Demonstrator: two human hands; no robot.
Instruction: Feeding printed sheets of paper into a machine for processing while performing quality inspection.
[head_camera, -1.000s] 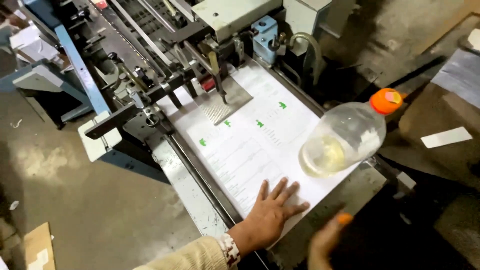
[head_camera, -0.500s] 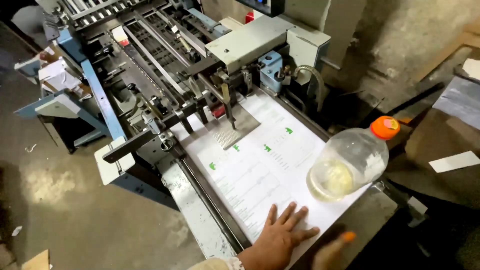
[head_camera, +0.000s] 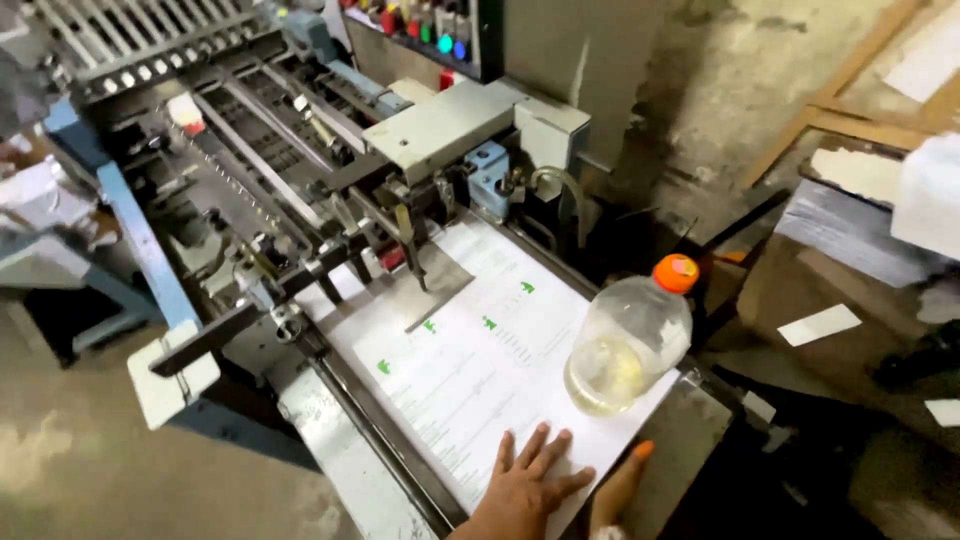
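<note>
stained concrete floor (head_camera: 80, 470), grimy wall (head_camera: 740, 70)

Clear plastic bottle (head_camera: 628, 350), orange cap; coloured buttons (head_camera: 420, 22).

Single head cam; looks steeply down and forward over the paper stack (head_camera: 480, 370); machine (head_camera: 330, 170) toward 11 o'clock; hands at 6 o'clock, close range.

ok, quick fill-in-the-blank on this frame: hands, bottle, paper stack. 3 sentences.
1. The left hand lies flat with its fingers spread on the stack of printed ____.
2. The clear plastic bottle resting on the paper stack has a cap coloured ____.
3. The right hand touches the stack's near ____.

Missing words: paper; orange; edge
</note>
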